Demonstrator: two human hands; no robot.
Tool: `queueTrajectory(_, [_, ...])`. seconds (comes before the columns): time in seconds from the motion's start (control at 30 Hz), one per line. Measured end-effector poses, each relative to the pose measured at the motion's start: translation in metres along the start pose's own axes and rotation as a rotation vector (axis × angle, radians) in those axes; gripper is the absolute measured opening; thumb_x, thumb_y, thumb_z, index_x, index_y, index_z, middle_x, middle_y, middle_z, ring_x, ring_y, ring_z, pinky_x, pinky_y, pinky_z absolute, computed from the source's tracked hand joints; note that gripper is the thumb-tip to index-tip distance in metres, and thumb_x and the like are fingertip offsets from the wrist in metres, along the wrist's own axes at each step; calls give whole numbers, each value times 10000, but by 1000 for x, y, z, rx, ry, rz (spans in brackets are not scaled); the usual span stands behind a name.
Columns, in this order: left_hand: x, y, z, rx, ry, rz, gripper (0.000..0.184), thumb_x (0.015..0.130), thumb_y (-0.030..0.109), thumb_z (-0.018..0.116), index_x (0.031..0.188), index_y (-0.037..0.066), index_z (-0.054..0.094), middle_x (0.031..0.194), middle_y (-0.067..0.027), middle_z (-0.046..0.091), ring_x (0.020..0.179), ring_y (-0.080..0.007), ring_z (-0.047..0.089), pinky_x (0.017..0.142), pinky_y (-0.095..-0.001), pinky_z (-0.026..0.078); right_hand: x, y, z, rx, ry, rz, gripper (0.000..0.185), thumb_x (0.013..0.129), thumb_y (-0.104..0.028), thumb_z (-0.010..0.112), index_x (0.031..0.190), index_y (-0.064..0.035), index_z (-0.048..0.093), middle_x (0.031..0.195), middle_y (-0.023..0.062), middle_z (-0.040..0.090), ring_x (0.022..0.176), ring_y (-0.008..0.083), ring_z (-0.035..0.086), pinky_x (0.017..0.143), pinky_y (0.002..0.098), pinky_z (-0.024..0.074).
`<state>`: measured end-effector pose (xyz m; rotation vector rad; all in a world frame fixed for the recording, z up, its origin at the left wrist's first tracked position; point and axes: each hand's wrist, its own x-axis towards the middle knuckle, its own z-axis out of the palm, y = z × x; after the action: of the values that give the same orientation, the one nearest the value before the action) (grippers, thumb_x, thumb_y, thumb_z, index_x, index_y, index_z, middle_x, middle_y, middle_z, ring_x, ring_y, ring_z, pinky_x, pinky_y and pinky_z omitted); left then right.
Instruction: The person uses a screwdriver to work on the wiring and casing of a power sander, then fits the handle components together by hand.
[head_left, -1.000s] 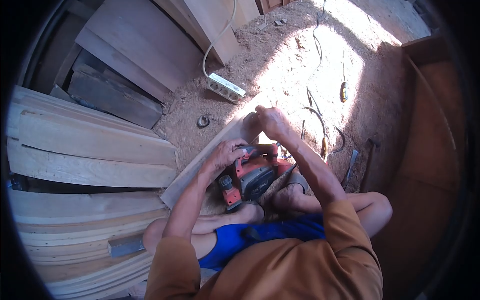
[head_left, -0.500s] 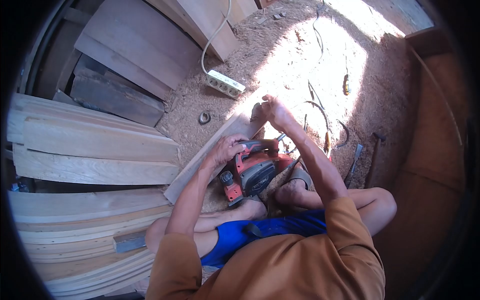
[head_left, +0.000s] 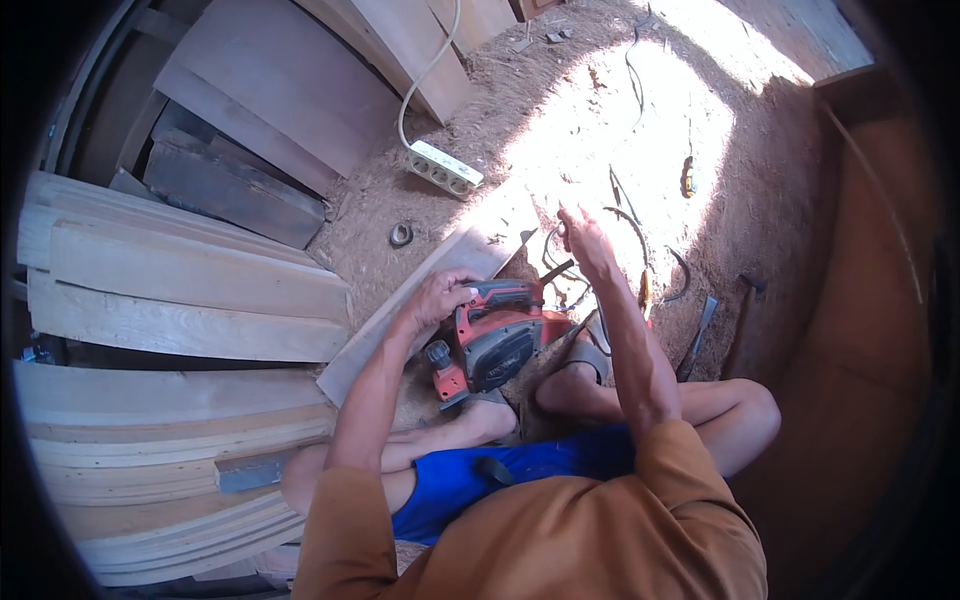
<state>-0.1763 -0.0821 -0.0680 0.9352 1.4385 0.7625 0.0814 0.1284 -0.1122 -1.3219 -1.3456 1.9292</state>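
Observation:
A red and black electric planer (head_left: 500,350) sits in front of my crossed legs, beside a long pale board (head_left: 375,335) on the floor. My left hand (head_left: 445,297) is closed at the front end of the planer's handle, its thumb on the handle and its fingers over the board. Past the planer's rear, my right hand (head_left: 586,240) is raised in bright light, fingers curled together. Whatever those fingers may hold is too small and washed out to make out. A dark cable (head_left: 555,270) runs near the planer's back end.
Stacked planks (head_left: 180,290) line the left side. Ahead lies a white power strip (head_left: 445,168), with a dark ring (head_left: 401,234) nearer. To the right are a chisel (head_left: 704,325), a hammer (head_left: 752,285), a yellow-black tool (head_left: 689,178) and a brown wooden panel (head_left: 860,270).
My right hand has moved right and slightly back toward me, away from the board's far end. My left hand stays at the planer's handle. The view has shifted a little.

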Motion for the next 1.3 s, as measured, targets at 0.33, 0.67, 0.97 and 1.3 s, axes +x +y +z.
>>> queueTrajectory(0.33, [0,-5,1,-3,7,-18,382,934,216,683,1252,9,731,946,-30,733,830,-103,660,726,-277,538,-113,-39,19,421,-209,57,188,1086,-111,621,1150,39,714,923,93,759,768,116,707,748,295,609])
queueTrajectory(0.67, [5,-14,1,93,53,79,401,922,277,676,1247,54,748,898,-18,720,733,-84,633,592,-266,500,-177,-100,38,-426,-40,-521,125,1000,-51,725,1116,-4,724,921,145,786,858,231,761,759,357,586])
queueTrajectory(0.97, [15,-15,-10,-10,-94,-104,445,913,309,692,1301,94,733,934,-56,736,678,-151,671,536,-310,525,-172,-48,72,-493,-333,-272,191,882,-65,736,1065,-21,770,924,184,743,842,358,728,790,460,572])
queueTrajectory(1.3, [3,27,-11,-32,-208,-222,441,982,273,704,1366,56,678,1018,-51,731,704,-127,676,566,-297,549,-160,-41,112,-681,-418,-369,180,850,-139,747,999,-56,804,940,207,770,937,414,746,857,504,572])
